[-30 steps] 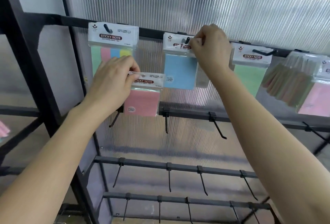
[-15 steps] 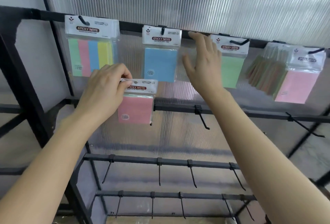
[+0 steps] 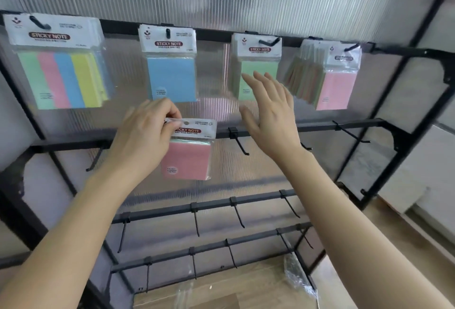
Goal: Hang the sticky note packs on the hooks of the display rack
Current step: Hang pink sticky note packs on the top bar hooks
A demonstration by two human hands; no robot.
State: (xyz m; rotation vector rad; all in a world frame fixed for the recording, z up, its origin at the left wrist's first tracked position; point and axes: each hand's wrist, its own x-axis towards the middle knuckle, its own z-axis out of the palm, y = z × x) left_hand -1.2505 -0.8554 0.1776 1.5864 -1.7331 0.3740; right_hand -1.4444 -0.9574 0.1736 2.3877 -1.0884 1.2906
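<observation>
Five sticky-note packs show their faces, and four of them hang from the top rail of the display rack (image 3: 403,121), one to a hook: a multicolour pack (image 3: 61,80) at upper left, a blue pack (image 3: 172,77), a green pack (image 3: 256,70) and a pink hung pack (image 3: 336,89) at upper right. Behind that last one, a fanned bunch of further packs (image 3: 302,77) is too blurred and overlapped to count. The fifth, a pink pack (image 3: 187,158), is at centre frame in front of the second rail (image 3: 320,128). The left hand (image 3: 145,134) pinches the upper left corner of its header card, covering the first letter of the printed label, and the punched hole at the top is in plain sight. Whether the pack touches the rail cannot be told. The right hand (image 3: 268,116) is spread with straight fingers and grips nothing, its fingertips overlapping the lower part of the green pack. Four bare hooks can be made out on the second rail, one half hidden by the right forearm; the third rail also shows four, and the lowest perhaps five. A crumpled plastic wrap (image 3: 295,274) lies at lower right, cut off partly by the arm.
</observation>
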